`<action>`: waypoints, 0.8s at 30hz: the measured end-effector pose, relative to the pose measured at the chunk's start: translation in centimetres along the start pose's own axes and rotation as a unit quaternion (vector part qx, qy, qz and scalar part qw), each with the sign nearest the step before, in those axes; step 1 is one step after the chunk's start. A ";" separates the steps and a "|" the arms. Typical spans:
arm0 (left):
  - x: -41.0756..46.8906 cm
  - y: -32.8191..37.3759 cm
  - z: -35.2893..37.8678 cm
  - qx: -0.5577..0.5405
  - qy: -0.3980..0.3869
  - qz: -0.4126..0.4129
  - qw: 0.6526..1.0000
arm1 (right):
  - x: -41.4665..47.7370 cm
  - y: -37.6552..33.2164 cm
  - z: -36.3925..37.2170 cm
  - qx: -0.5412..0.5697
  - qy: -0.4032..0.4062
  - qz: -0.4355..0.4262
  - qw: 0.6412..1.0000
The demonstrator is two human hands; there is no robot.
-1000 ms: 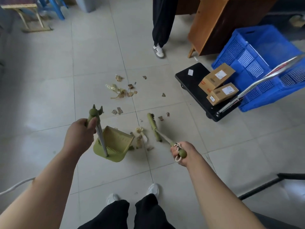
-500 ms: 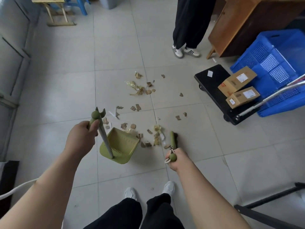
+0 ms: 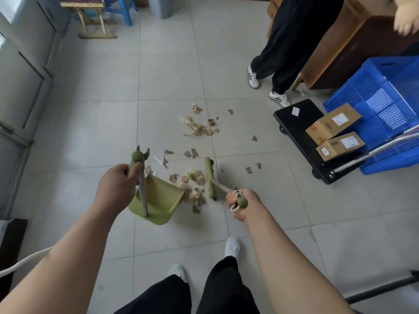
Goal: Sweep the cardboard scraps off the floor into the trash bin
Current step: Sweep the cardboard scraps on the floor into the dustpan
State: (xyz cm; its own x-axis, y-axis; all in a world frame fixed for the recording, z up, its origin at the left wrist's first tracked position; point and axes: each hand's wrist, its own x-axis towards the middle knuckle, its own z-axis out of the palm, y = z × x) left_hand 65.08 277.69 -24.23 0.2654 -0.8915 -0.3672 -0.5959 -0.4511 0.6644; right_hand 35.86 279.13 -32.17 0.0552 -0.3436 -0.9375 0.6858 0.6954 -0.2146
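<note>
This is looking like a storeroom or back room of a workplace rather than a home. Pale floor tiles point(image 3: 172, 71) are stretching across the whole space, bare of rugs. A black platform trolley point(image 3: 294, 128) is sitting on them, carrying two labelled cardboard boxes point(image 3: 333, 123) and a big blue perforated plastic crate point(image 3: 383, 103). Just behind the trolley a brown wooden cabinet point(image 3: 340, 48) is standing, with another person in black trousers point(image 3: 292, 35) waiting beside it. Well away from the trolley, across the room, a grey panelled wall point(image 3: 20, 71) is running along, and a small wooden stool point(image 3: 90, 17) and a blue stool point(image 3: 122, 7) are standing near it.
</note>
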 end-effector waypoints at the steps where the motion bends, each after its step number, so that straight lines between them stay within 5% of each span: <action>1: 0.3 0.7 0.4 0.000 0.000 0.003 1.000 | 0.0 -0.6 -0.3 -0.014 0.009 -0.010 1.000; 13: 4.2 10.6 8.4 -0.012 0.025 0.000 1.000 | 2.3 -16.8 -8.6 -0.036 0.122 -0.088 0.988; 24: 6.6 14.9 13.2 -0.022 0.055 -0.061 0.996 | 6.5 -22.2 -5.4 -0.124 0.102 -0.005 0.987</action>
State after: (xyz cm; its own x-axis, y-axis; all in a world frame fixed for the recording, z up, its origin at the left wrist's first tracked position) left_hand 47.90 265.68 -25.34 0.4168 -0.8284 -0.3741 -0.5212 -0.5550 0.6483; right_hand 17.03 264.87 -35.02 -0.1148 -0.2342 -0.9654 0.4851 0.8348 -0.2602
